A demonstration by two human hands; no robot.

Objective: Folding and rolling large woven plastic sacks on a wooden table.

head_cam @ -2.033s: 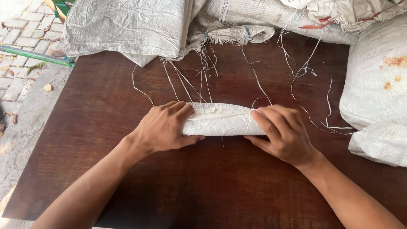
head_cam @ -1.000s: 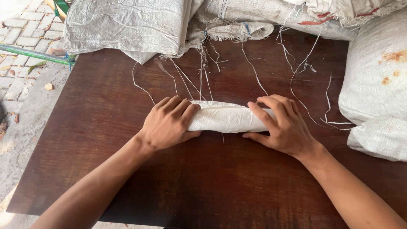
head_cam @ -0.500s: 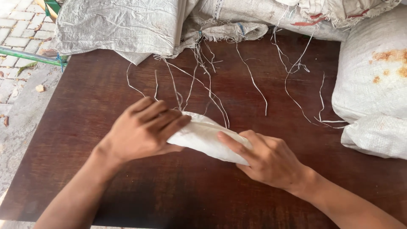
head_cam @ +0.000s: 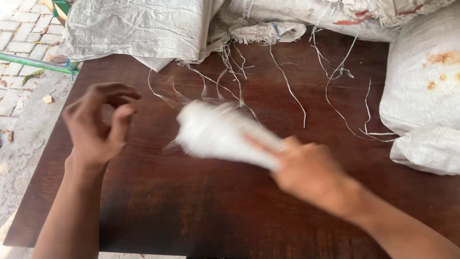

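Observation:
My right hand point(head_cam: 311, 172) grips one end of a rolled white woven sack point(head_cam: 220, 132) and holds it above the dark brown wooden table point(head_cam: 191, 211); both are blurred by motion. The roll points up and to the left. My left hand point(head_cam: 98, 124) hovers over the table's left side, apart from the roll, with fingers loosely curled and nothing in it.
A heap of white woven sacks point(head_cam: 143, 24) lies along the table's far edge. Loose white threads point(head_cam: 287, 86) trail from it over the wood. A stuffed white sack with orange stains point(head_cam: 426, 81) stands at the right. Paving stones point(head_cam: 21, 43) lie beyond the left edge.
Both hands were pressing the rolled sack flat on the table. My left hand has let go and moved left; my right hand has lifted the roll by its right end.

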